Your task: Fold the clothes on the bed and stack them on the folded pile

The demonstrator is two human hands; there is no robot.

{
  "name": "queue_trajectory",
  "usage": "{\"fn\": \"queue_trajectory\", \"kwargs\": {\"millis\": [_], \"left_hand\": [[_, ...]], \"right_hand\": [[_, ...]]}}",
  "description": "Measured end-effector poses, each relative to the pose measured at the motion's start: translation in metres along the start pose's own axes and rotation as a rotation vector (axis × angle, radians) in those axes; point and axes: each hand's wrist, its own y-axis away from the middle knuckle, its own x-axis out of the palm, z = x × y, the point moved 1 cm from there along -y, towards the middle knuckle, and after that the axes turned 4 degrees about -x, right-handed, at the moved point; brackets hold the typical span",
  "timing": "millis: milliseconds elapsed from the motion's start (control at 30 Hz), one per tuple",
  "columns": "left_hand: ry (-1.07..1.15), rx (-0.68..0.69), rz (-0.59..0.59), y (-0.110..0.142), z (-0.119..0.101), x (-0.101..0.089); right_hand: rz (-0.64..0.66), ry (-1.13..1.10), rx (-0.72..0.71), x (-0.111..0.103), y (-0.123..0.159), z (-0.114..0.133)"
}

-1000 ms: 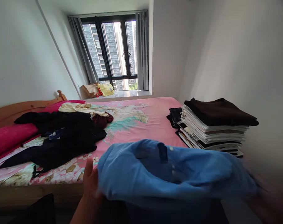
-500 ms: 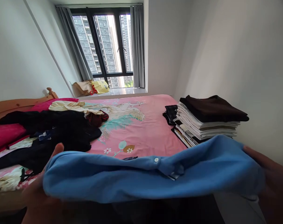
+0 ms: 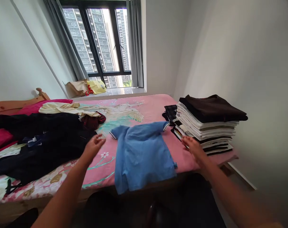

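A blue short-sleeved shirt [image 3: 144, 152] lies spread on the pink bed sheet [image 3: 155, 107], its lower part hanging over the bed's near edge. Dark and white bands trim its sleeve ends. To the left of the shirt, my left hand [image 3: 95, 144] is held in the air with fingers apart and nothing in them. On the other side, my right hand [image 3: 191, 145] is likewise free of the shirt, fingers stretched out, in front of the stack of folded clothes [image 3: 205, 126]. Whether its fingertips touch the stack I cannot tell.
Loose black clothes [image 3: 51, 139] are heaped on the bed's left side, with a cream garment [image 3: 60, 108] behind them. Folded black clothing [image 3: 170, 113] sits beside the stack. A brown paper bag [image 3: 76, 87] and a yellow bag [image 3: 96, 86] rest on the window sill.
Both hands have let go of the blue shirt, which was stretched between them close to the camera. It now lies on the bed, and the hands are apart from it.
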Motion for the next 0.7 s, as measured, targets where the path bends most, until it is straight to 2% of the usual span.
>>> {"fn": "queue_trajectory", "kwargs": {"millis": [67, 133, 200, 267, 333, 433, 533, 633, 700], "left_hand": [[-0.071, -0.059, 0.163, 0.035, 0.046, 0.017], [-0.146, -0.096, 0.261, 0.073, 0.088, 0.030], [-0.204, -0.030, 0.304, 0.106, 0.120, 0.037], [-0.317, 0.121, 0.280, 0.133, 0.139, 0.041], [-0.460, 0.251, 0.207, 0.151, 0.147, 0.046], [-0.611, 0.310, 0.076, 0.166, 0.148, 0.056], [-0.597, 0.286, -0.040, 0.167, 0.148, 0.064], [-0.458, 0.227, -0.111, 0.162, 0.147, 0.066], [-0.345, 0.147, -0.118, 0.156, 0.145, 0.062]], "right_hand": [[0.060, 0.172, -0.018, -0.011, 0.028, -0.056], [0.110, 0.284, -0.132, -0.020, 0.055, -0.096], [0.132, 0.419, -0.265, -0.023, 0.075, -0.116], [0.148, 0.567, -0.406, -0.020, 0.082, -0.119], [0.206, 0.683, -0.551, -0.010, 0.081, -0.111], [0.349, 0.788, -0.666, 0.005, 0.074, -0.097], [0.371, 0.824, -0.616, 0.011, 0.072, -0.095], [0.278, 0.742, -0.519, 0.007, 0.073, -0.100], [0.224, 0.684, -0.451, 0.004, 0.074, -0.104]]}}
